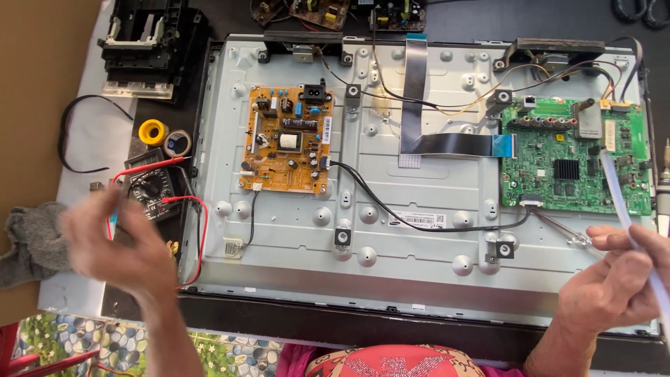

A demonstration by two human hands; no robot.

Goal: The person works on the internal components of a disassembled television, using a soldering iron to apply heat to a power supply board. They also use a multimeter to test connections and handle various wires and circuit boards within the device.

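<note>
From the head view, the right hand [614,283] sits at the lower right edge of a large grey metal back panel of an opened flat-screen television [419,265], its fingers curled and pinched around a thin, pale translucent plastic strip [618,192] that runs up from the hand and slants across the green main circuit board [569,157] mounted at the panel's right side. The left hand [115,244] is blurred, hovering open with fingers loosely spread and holding nothing, just off the panel's left edge and partly in front of a black multimeter with red probe leads [150,188]. A yellow-orange power supply board [286,139] is fixed to the panel's left half, joined to the green board by a black cable [419,225]. A crumpled grey cloth [28,241] lies to the left of the blurred hand.
</note>
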